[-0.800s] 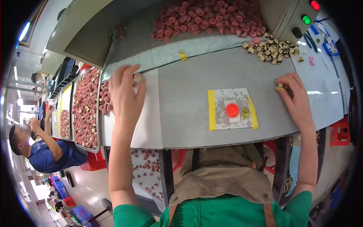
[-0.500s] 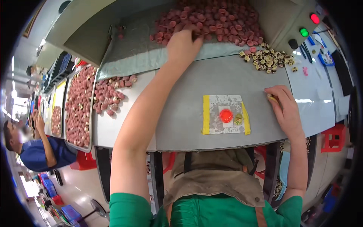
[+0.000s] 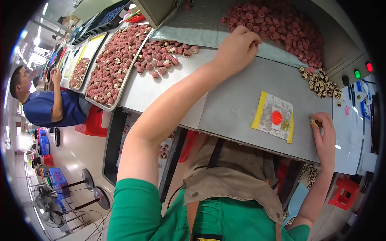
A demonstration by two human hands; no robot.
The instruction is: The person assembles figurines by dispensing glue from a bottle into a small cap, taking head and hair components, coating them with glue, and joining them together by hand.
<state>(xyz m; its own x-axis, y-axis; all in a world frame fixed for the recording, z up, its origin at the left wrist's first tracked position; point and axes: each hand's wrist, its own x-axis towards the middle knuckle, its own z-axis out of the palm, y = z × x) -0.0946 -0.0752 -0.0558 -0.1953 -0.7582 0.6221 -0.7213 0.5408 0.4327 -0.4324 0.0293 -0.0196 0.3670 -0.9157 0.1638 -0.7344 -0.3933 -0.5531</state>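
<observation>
My left hand [image 3: 238, 49] hovers at the near edge of a heap of pink, cup-shaped pieces [image 3: 277, 22] on a grey-green cloth [image 3: 185, 34]. Its fingers are curled together, and whatever they hold is hidden. Over the right part of the table, my right hand [image 3: 325, 134] pinches a small cream-and-dark piece [image 3: 313, 120] between thumb and finger. Between the hands and nearer to me lies a white pad with yellow taped edges [image 3: 263, 114]. It carries a bright red round disc [image 3: 276, 117] and a small greenish-yellow round spot [image 3: 285, 125].
Small cream-and-black pieces [image 3: 321, 85] lie in a pile at the right. Left of me, a tray [image 3: 110, 107] is full of round pink pieces, with loose pink pieces [image 3: 157, 60] beside it. A co-worker in blue [image 3: 56, 106] sits at the far left.
The whole view has swung, so the table appears shifted and tilted. My left hand has drawn back from within the pink heap to its near edge. My right hand keeps its pinch.
</observation>
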